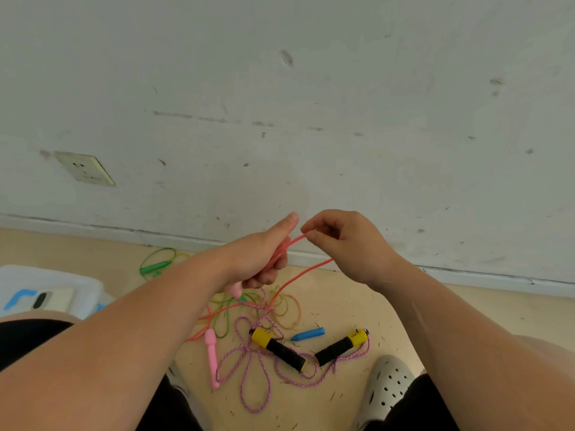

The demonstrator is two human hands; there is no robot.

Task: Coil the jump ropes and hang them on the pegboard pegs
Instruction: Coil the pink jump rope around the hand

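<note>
Hands sit close together: left hand [258,258] grips the coiled pink jump rope [297,240], right hand [348,244] pinches its strand.

Scuffed white wall [311,88], socket [84,168], beige floor [342,293]

I count two pink handles [235,289] [212,353], two black-and-yellow handles [280,348] [339,346], one blue handle [308,333], one green handle [155,266], one grey shoe [385,387] at lower right, and one wall socket [84,168] at left.
</note>
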